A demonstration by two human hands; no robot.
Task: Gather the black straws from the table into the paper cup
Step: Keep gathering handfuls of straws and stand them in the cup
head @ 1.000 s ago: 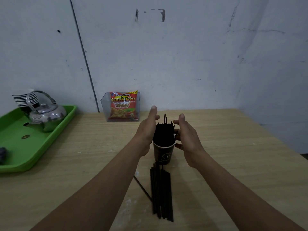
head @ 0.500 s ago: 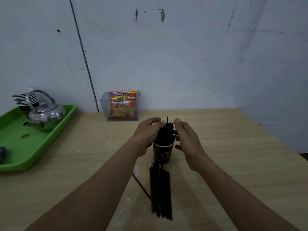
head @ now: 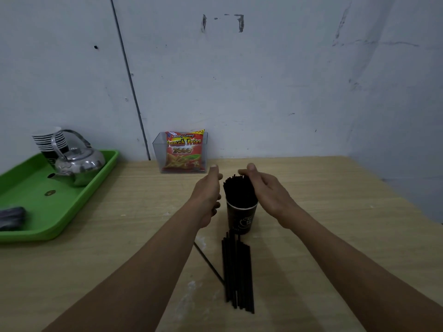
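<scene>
A dark paper cup [head: 241, 218] stands upright in the middle of the wooden table [head: 335, 224], packed with a bundle of black straws [head: 238, 191] that sticks out above its rim. My left hand [head: 209, 192] hovers just left of the bundle, fingers extended, holding nothing. My right hand [head: 266, 190] curves against the right side of the bundle, its fingers resting over the straw tops. In front of the cup several more black straws [head: 237, 271] lie side by side on the table, and one single straw [head: 208, 263] lies slanted to their left.
A green tray [head: 31, 212] at the left holds a metal kettle [head: 76, 164], a stack of paper cups [head: 49, 141] and a dark object. A clear box with a snack bag [head: 184, 152] stands against the wall. The table's right edge runs along the wall.
Both hands had closed around the straw tops half a second ago. Now they have spread apart, the left hand clear of the bundle and the right hand still touching it.
</scene>
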